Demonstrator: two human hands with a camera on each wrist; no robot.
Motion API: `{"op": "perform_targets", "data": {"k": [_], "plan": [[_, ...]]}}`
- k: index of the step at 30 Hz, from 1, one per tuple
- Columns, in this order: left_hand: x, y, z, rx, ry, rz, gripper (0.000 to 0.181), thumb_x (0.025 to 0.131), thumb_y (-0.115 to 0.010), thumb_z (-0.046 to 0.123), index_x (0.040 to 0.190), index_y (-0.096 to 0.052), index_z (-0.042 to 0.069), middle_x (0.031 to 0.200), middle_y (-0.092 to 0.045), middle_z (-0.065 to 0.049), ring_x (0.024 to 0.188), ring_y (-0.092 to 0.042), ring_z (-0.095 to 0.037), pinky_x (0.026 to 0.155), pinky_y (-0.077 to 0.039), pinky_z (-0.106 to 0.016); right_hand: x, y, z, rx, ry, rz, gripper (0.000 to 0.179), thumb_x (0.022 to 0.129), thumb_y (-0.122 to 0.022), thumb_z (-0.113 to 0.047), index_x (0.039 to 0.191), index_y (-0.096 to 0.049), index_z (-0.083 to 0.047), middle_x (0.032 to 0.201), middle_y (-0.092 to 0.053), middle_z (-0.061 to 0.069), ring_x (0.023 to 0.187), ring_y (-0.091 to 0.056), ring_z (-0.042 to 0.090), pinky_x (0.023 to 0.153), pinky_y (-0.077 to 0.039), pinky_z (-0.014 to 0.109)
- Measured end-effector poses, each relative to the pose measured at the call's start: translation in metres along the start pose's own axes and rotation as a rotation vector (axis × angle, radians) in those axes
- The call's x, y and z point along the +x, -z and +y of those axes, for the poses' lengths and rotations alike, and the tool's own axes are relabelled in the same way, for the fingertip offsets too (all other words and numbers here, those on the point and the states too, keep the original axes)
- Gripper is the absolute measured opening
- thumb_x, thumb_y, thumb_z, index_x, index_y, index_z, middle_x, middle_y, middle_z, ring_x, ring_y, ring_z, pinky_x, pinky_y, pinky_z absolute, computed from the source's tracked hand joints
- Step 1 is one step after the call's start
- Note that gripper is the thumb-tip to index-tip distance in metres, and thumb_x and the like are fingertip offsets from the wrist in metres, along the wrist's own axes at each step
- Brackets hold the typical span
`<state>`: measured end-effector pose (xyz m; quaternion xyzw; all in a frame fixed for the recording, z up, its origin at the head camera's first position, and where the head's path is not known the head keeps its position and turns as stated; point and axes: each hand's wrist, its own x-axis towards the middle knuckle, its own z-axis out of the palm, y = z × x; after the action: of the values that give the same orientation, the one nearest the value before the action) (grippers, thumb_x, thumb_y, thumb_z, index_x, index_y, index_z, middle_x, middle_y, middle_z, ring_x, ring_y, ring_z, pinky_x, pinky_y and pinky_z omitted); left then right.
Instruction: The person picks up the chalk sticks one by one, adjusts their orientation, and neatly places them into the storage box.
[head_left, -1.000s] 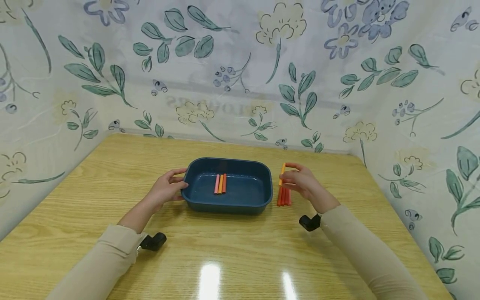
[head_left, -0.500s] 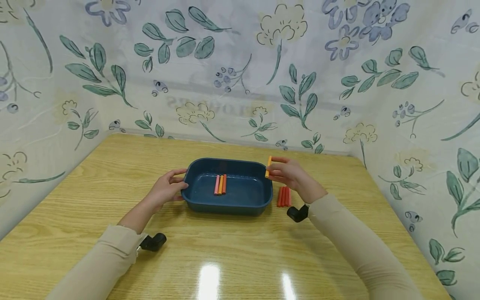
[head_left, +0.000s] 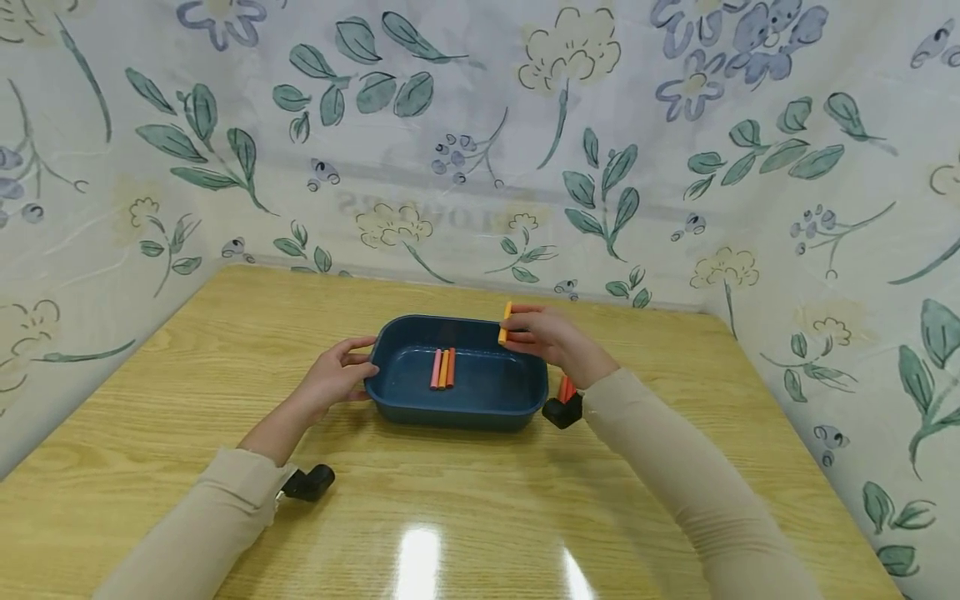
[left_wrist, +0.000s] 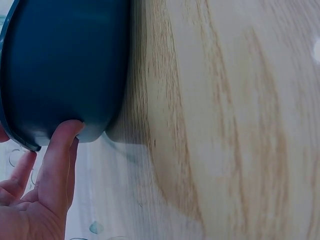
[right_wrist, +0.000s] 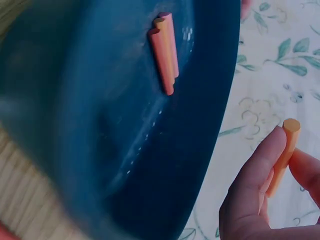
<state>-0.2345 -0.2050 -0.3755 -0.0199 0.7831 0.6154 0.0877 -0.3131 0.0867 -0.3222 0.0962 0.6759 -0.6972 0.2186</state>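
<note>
At the left, the left hand (head_left: 333, 377) is gripping the tray (head_left: 487, 410) by its left end, the thumb over the rim. Inside, three sticks (head_left: 443, 368), pink, orange and red, are lying side by side. Near the far right corner, an orange stick (head_left: 506, 323) is being pinched by the right hand (head_left: 543, 335). Further right, red sticks (head_left: 567, 387) are lying on the table (head_left: 420, 475), partly hidden.

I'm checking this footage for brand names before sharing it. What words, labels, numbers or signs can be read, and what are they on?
Backdrop: faint marks like mirrored letters, too pale and blurred to read.
No text can be made out on the tray, the sticks inside it or the orange stick in the right hand.
</note>
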Motion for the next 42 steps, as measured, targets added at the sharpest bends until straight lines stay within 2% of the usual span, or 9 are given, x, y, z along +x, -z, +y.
{"op": "perform_targets", "data": {"k": [5, 13, 18, 23, 29, 32, 42], "plan": [[0.0, 0.0, 0.001, -0.006, 0.001, -0.002, 0.055, 0.094, -0.049, 0.005, 0.144, -0.027, 0.001, 0.133, -0.036, -0.031, 0.101, -0.058, -0.034, 0.077, -0.054, -0.043, 0.008, -0.014, -0.003, 0.025, -0.024, -0.048, 0.046, 0.09, -0.058, 0.0, 0.134, -0.043, -0.003, 0.114, -0.053, 0.014, 0.1, -0.055, 0.027, 0.088, -0.05, 0.035], [-0.001, 0.001, 0.0, -0.006, -0.001, -0.002, 0.056, 0.094, -0.049, 0.005, 0.145, -0.026, 0.001, 0.134, -0.034, -0.031, 0.099, -0.059, -0.032, 0.077, -0.054, -0.041, 0.022, -0.029, -0.006, 0.032, -0.114, -0.115, 0.039, 0.088, -0.061, 0.001, 0.126, -0.05, 0.003, 0.099, -0.056, 0.014, 0.087, -0.058, 0.024, 0.082, -0.053, 0.033], [-0.001, 0.001, -0.001, -0.003, -0.003, -0.001, 0.055, 0.094, -0.049, 0.005, 0.144, -0.027, 0.001, 0.134, -0.034, -0.032, 0.101, -0.058, -0.035, 0.077, -0.054, -0.042, 0.029, -0.035, -0.003, -0.057, -0.176, -0.178, 0.027, 0.088, -0.061, 0.002, 0.114, -0.055, 0.005, 0.094, -0.058, 0.015, 0.083, -0.061, 0.024, 0.082, -0.053, 0.035], [0.0, 0.002, -0.004, -0.011, -0.002, -0.003, 0.054, 0.094, -0.048, 0.004, 0.144, -0.027, 0.001, 0.134, -0.035, -0.031, 0.101, -0.058, -0.034, 0.078, -0.054, -0.043, 0.036, -0.039, 0.003, -0.165, -0.245, -0.248, 0.026, 0.089, -0.059, 0.002, 0.114, -0.054, 0.007, 0.095, -0.057, 0.016, 0.083, -0.061, 0.025, 0.085, -0.051, 0.037], [0.001, 0.003, -0.006, -0.014, -0.009, -0.001, 0.054, 0.094, -0.049, 0.005, 0.144, -0.028, 0.001, 0.134, -0.035, -0.031, 0.099, -0.059, -0.033, 0.078, -0.053, -0.044, 0.045, -0.043, 0.01, -0.272, -0.301, -0.226, 0.031, 0.088, -0.06, 0.003, 0.117, -0.053, 0.008, 0.094, -0.057, 0.016, 0.078, -0.062, 0.025, 0.071, -0.056, 0.033], [0.001, 0.003, -0.006, -0.014, -0.012, -0.002, 0.054, 0.094, -0.049, 0.004, 0.144, -0.028, 0.001, 0.134, -0.035, -0.031, 0.099, -0.059, -0.033, 0.077, -0.054, -0.043, 0.049, -0.044, 0.015, -0.287, -0.315, -0.216, 0.031, 0.086, -0.06, 0.006, 0.117, -0.054, 0.009, 0.092, -0.058, 0.016, 0.075, -0.062, 0.025, 0.069, -0.056, 0.032], [0.001, 0.003, -0.006, -0.019, -0.009, 0.002, 0.055, 0.094, -0.049, 0.004, 0.144, -0.028, 0.002, 0.134, -0.035, -0.031, 0.102, -0.058, -0.038, 0.077, -0.054, -0.043, 0.056, -0.05, 0.028, -0.338, -0.341, -0.175, 0.02, 0.083, -0.063, 0.01, 0.102, -0.057, 0.008, 0.083, -0.059, 0.016, 0.066, -0.064, 0.024, 0.065, -0.057, 0.031]]}}
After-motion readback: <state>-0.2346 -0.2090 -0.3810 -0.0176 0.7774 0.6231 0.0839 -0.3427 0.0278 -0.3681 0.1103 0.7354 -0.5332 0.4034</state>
